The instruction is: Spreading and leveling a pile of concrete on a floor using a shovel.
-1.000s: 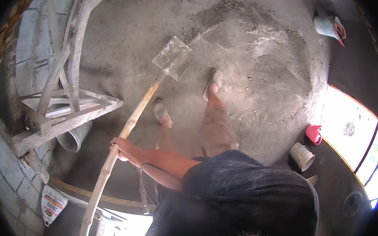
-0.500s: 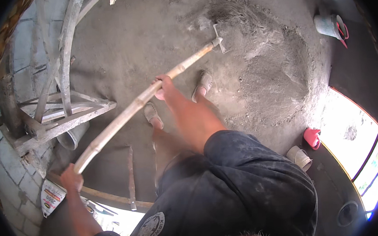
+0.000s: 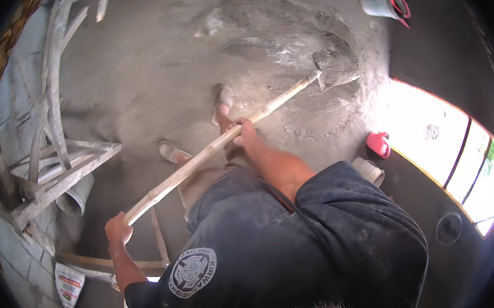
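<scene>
A shovel [image 3: 186, 167] with a long bamboo handle slants across in front of me, from lower left to upper right. My left hand [image 3: 118, 229] is closed round the handle's near end. Farther up, my right hand [image 3: 245, 132] grips the handle at about its middle, over my feet. The shovel's blade [image 3: 318, 73] carries a heap of damp-looking grey mix [image 3: 337, 66], which hides most of the metal. Around and behind it spreads the low pile of grey mix [image 3: 285, 48] on the floor; whether the blade touches the pile, I cannot tell.
A rough wooden trestle [image 3: 68, 181] stands at left by the block wall, with a grey bucket [image 3: 77, 195] beneath it. At right are a red plastic container [image 3: 378, 144], a pale bucket [image 3: 369, 172] and a bright opening. Another bucket [image 3: 376, 5] lies at upper right.
The shovel's blade has swung right and nearer; it was seen nearly bare and edge-on, and now bears a heap of mix. Both hands keep their hold. The view has shifted.
</scene>
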Action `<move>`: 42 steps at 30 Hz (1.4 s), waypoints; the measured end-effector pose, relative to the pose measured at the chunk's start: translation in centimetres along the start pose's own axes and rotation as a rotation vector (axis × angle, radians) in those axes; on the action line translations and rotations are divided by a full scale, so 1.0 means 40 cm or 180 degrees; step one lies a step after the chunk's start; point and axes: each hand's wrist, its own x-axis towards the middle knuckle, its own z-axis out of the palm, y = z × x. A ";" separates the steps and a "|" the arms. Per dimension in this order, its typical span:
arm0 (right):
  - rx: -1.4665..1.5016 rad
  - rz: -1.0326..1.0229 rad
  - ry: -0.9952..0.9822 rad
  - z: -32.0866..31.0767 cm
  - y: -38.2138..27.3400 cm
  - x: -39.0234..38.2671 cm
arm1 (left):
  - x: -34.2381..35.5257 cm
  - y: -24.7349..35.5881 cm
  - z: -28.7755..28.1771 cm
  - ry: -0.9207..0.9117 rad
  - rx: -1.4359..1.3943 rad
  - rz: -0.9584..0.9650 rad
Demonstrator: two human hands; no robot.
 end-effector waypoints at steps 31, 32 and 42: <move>0.0353 -0.1384 0.0854 -0.006 -0.106 -0.336 | 0.141 -0.045 -0.177 -0.0230 -0.0650 0.1741; 0.0316 -0.1368 0.0785 0.041 -0.041 -0.282 | 0.118 -0.098 -0.144 0.0126 -0.0404 0.1374; 0.0100 0.1011 -0.0739 0.250 0.774 0.047 | -0.346 -0.575 -0.064 -0.0130 0.0103 -0.0741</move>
